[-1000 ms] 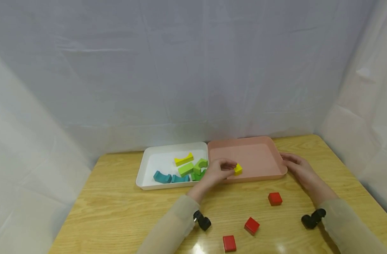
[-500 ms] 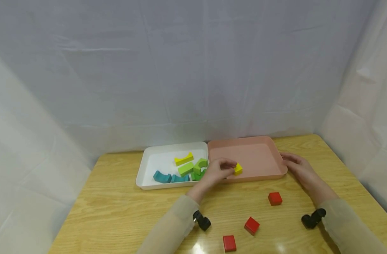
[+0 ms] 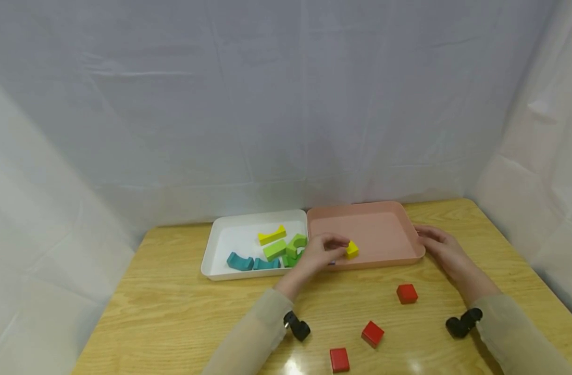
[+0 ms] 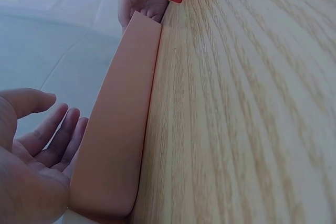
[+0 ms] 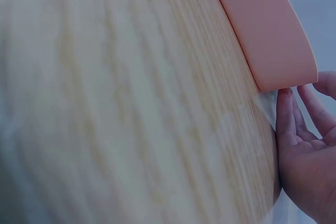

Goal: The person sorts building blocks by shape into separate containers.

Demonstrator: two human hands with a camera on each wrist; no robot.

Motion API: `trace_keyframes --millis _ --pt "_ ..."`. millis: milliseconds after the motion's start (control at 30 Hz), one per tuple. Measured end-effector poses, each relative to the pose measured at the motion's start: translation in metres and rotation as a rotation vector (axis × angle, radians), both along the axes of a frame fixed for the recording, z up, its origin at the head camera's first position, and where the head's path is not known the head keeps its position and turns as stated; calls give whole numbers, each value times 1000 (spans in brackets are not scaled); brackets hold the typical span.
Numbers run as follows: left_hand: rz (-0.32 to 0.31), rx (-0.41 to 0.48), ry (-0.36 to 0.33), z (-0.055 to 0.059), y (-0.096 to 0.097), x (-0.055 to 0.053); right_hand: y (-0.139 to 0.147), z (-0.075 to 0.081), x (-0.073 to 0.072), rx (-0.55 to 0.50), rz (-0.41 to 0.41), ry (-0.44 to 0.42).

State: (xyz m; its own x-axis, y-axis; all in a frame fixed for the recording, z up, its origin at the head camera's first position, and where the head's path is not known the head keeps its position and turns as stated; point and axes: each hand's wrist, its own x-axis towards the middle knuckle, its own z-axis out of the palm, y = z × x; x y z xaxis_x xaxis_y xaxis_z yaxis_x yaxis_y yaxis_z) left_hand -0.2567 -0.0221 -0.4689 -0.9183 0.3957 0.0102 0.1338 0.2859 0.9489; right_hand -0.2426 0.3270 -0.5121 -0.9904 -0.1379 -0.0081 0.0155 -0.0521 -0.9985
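Observation:
My left hand (image 3: 320, 252) hovers over the left end of the pink tray (image 3: 375, 229), its fingertips right beside a yellow block (image 3: 352, 250) in the tray. Seen from the left wrist, thumb and fingers (image 4: 65, 137) stand apart with nothing showing between them; the tray wall hides the yellow block there. A small bluish bit shows just under this hand at the tray's front rim. My right hand (image 3: 447, 258) rests at the tray's right end. From the right wrist, its extended fingers (image 5: 285, 114) touch the end wall near the rim.
A white tray (image 3: 220, 239) adjoins the pink one on the left, holding yellow, green and teal blocks. Red blocks lie on the wooden table in front: one near the right hand (image 3: 407, 294), one in the middle (image 3: 372, 334), one nearest (image 3: 339, 360). Pale curtains hang behind and at both sides.
The hands have hardly moved. A small bluish bit has come into view beneath the left hand at the pink tray's front rim.

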Motion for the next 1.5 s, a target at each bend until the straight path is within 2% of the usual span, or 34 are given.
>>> trace_keyframes --millis 500,867,1133,1500 --pt "-13 -7 -5 -1 -3 -1 -1 0 -1 13 -14 5" --pt "-47 22 -4 4 -7 3 -1 1 -1 54 -23 -11" --pt "-56 9 -6 7 -9 7 -1 1 0 25 -21 7" --pt "-104 -26 40 12 -11 14 -1 1 0 40 -22 -6"
